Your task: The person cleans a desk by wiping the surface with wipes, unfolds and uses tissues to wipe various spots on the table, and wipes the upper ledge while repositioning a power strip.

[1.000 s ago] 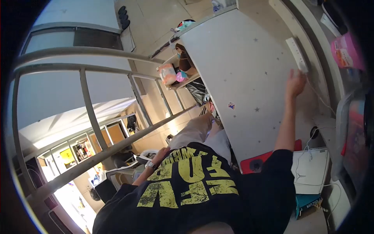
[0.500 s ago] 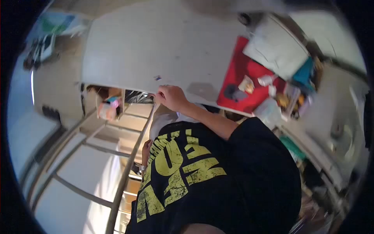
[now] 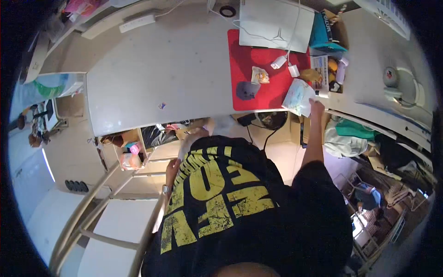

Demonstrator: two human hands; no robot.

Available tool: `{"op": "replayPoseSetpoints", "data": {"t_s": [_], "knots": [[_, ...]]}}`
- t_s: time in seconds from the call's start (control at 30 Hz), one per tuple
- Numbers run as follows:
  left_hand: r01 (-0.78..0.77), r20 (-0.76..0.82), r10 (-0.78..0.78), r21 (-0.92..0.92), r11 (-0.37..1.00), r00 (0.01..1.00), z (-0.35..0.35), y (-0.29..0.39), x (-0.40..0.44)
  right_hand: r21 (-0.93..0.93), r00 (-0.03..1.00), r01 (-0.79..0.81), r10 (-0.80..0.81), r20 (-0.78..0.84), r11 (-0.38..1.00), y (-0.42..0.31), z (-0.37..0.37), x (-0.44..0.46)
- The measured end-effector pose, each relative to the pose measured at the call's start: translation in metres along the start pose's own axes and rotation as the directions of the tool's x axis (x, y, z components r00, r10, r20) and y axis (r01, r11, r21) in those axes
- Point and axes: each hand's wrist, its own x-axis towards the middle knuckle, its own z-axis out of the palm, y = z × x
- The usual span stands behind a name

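Observation:
My right hand (image 3: 316, 107) is at the red mat's front right corner, its fingers closed on the edge of a white plastic packet (image 3: 297, 96) with faint blue print. My left hand (image 3: 172, 169), a watch on its wrist, is low beside my shirt. Its fingers look closed at the edge of a pale, translucent plastic bag (image 3: 188, 140), partly hidden by the shirt. On the red mat (image 3: 272, 99) lie a crumpled snack wrapper (image 3: 260, 75), a dark grey cloth-like piece (image 3: 247, 90) and white chargers (image 3: 278, 62). A small scrap (image 3: 162, 105) lies on the white table (image 3: 138, 83).
A silver laptop (image 3: 272, 23) sits at the mat's back, with a teal box (image 3: 325, 34) beside it. An open bin of fruit and bottles (image 3: 333, 74) stands to the right. Metal ladder rails (image 3: 90, 207) rise at lower left. An open drawer (image 3: 134, 152) is under the table.
My right hand has moved from above the table's front edge rightward to the white packet and closed on it. My left hand stays low at my side. The view has shifted.

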Motion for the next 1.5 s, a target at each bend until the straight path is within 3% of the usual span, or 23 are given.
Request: {"op": "replayPoseSetpoints", "data": {"t_s": [0.03, 0.07, 0.1, 0.17, 0.2, 0.23, 0.33, 0.37, 0.43, 0.47, 0.5, 0.53, 0.63, 0.73, 0.8, 0.9, 1.0, 1.07, 1.13, 1.2, 1.3, 1.4, 1.5], "knots": [[0.052, -0.016, -0.051, 0.000, 0.999, 0.999, 0.003, -0.001, -0.004, 0.236, 0.990, 0.099, -0.072, -0.121, 0.967, -0.016, -0.026, -0.017], [-0.173, -0.038, 0.181, 0.154, 0.973, 0.983, 0.005, 0.027, -0.014, 0.432, 0.960, 0.237, -0.142, -0.240, 0.870, -0.036, -0.055, -0.036], [-0.119, -0.042, 0.124, 0.114, 0.986, 0.991, 0.008, 0.038, -0.017, 0.284, 0.873, 0.397, -0.264, -0.410, 0.873, 0.005, -0.054, 0.006], [-0.060, -0.061, 0.067, 0.111, 0.992, 0.996, 0.010, 0.032, -0.024, 0.359, 0.842, 0.425, -0.217, -0.495, 0.831, -0.097, -0.164, -0.091], [-0.075, -0.086, 0.087, 0.136, 0.988, 0.992, 0.014, 0.010, -0.017, 0.515, 0.886, 0.416, -0.208, -0.414, 0.749, -0.094, -0.184, -0.091], [-0.182, 0.049, 0.176, 0.267, 0.946, 0.983, 0.004, -0.054, 0.013, 0.567, 0.914, 0.395, -0.245, -0.324, 0.723, -0.094, -0.197, -0.090], [-0.190, -0.022, 0.215, 0.391, 0.901, 0.976, 0.007, -0.068, 0.030, 0.708, 0.927, 0.365, -0.306, -0.217, 0.604, -0.142, -0.227, -0.138], [-0.159, -0.090, 0.208, 0.382, 0.910, 0.974, 0.016, -0.025, 0.011, 0.753, 0.912, 0.380, -0.353, -0.209, 0.536, -0.166, -0.230, -0.151], [-0.032, -0.010, 0.037, 0.303, 0.952, 0.999, 0.031, 0.069, -0.015, 0.698, 0.972, 0.211, -0.074, -0.222, 0.684, -0.189, -0.224, -0.164], [0.039, 0.031, -0.050, 0.274, 0.961, 0.998, 0.039, 0.116, -0.030, 0.813, 0.959, 0.265, -0.226, -0.169, 0.518, -0.214, -0.226, -0.170], [0.043, -0.145, -0.024, 0.132, 0.990, 0.989, 0.047, 0.070, -0.029, 0.860, 0.923, 0.343, -0.304, -0.235, 0.377, -0.230, -0.206, -0.161], [0.127, -0.108, -0.111, 0.156, 0.980, 0.988, 0.046, 0.164, -0.067, 0.709, 0.824, 0.530, -0.480, -0.301, 0.465, -0.269, -0.212, -0.185], [0.046, -0.197, -0.012, 0.173, 0.984, 0.980, 0.047, 0.124, -0.068, 0.349, 0.577, 0.796, -0.795, -0.187, 0.495, -0.381, -0.150, -0.234], [0.137, -0.226, -0.105, 0.133, 0.982, 0.969, 0.042, 0.105, -0.077, -0.149, 0.160, 0.972, -0.975, -0.154, 0.183, -0.475, -0.020, -0.279], [0.143, -0.219, -0.130, 0.044, 0.989, 0.967, 0.035, 0.085, -0.087, -0.085, 0.005, 0.996, -0.951, -0.310, 0.033, -0.496, 0.069, -0.304], [0.244, -0.286, -0.248, -0.051, 0.969, 0.925, 0.043, 0.087, -0.120, -0.054, -0.035, 0.998, -0.990, -0.139, -0.027, -0.492, 0.104, -0.317], [0.341, -0.309, -0.396, -0.219, 0.914, 0.864, 0.047, 0.060, -0.142, 0.031, 0.180, 0.984, -0.978, -0.105, 0.178, -0.502, 0.134, -0.303], [0.445, -0.275, -0.513, -0.273, 0.853, 0.813, 0.064, 0.060, -0.161, -0.170, 0.308, 0.924, -0.930, -0.201, 0.343, -0.507, 0.132, -0.297], [0.272, -0.426, -0.362, -0.258, 0.927, 0.829, 0.094, 0.033, -0.164, -0.281, 0.397, 0.840, -0.879, -0.263, 0.463, -0.516, 0.132, -0.297], [0.376, -0.343, -0.480, -0.327, 0.867, 0.807, 0.095, 0.041, -0.170, -0.342, 0.467, 0.776, -0.847, -0.255, 0.531, -0.537, 0.134, -0.311], [0.525, -0.284, -0.608, -0.320, 0.789, 0.741, 0.067, 0.038, -0.163, -0.308, 0.360, 0.867, -0.920, -0.155, 0.391, -0.601, 0.157, -0.357], [0.495, -0.268, -0.634, -0.436, 0.752, 0.726, 0.064, 0.034, -0.171, -0.192, 0.141, 0.968, -0.981, -0.131, 0.164, -0.669, 0.184, -0.387], [0.470, -0.293, -0.664, -0.517, 0.715, 0.688, 0.071, 0.036, -0.183, 0.031, -0.233, 0.970, -0.957, -0.171, -0.241, -0.743, 0.210, -0.443]]}}
